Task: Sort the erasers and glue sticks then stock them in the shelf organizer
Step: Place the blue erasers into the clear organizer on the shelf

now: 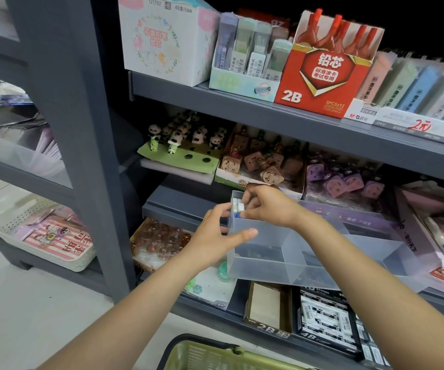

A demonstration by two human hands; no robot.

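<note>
A clear plastic organizer (pixel 309 260) with several compartments sits tilted on the middle shelf. My left hand (pixel 215 236) grips its left front corner, thumb on the front wall. Over the back left compartment, my right hand (pixel 266 206) pinches small white erasers (pixel 238 205), which stand packed against the left wall. The other compartments look bare. No glue sticks are visible to me.
A green basket (pixel 215 353) sits below at the bottom edge. Panda figures (pixel 178 137) and boxed novelty erasers (pixel 263 161) fill the shelf behind. Pencil-lead boxes (pixel 319 73) stand on the shelf above, 2B and 4B eraser boxes (pixel 325 319) below. A white tray (pixel 42 236) lies left.
</note>
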